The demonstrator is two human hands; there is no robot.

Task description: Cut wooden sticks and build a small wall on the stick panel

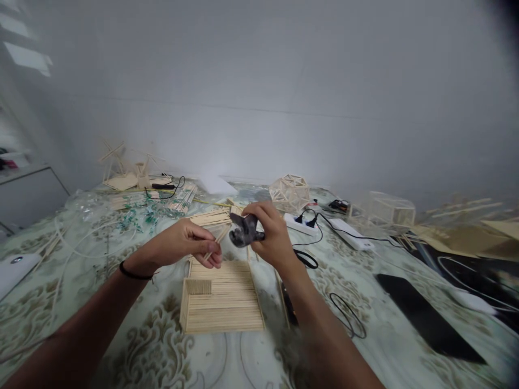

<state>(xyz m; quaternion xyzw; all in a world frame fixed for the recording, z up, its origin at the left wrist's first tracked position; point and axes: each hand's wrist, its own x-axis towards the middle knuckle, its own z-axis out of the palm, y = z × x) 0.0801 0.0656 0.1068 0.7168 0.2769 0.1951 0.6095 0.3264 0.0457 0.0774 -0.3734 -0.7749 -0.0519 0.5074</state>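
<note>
My left hand (203,246) pinches thin wooden sticks (221,233) between thumb and fingers, above the far part of a stick-built panel. My right hand (268,229) is closed around a dark grey hand tool with a hooked, jaw-like head (242,231); its exact kind is unclear. The head points at the sticks, with a small gap between them. Below both hands lies the panel (231,308), made of sticks laid side by side, with a low upright wall (198,286) at its left. More loose sticks (211,217) lie behind my left hand.
A power strip (302,224) with black plugs and cables stands at right, near a stick polyhedron (290,193). A flat black object (430,316) lies further right. Plastic wrap (87,205), green scraps (141,216) and stick models (121,178) occupy the back left, before a wall.
</note>
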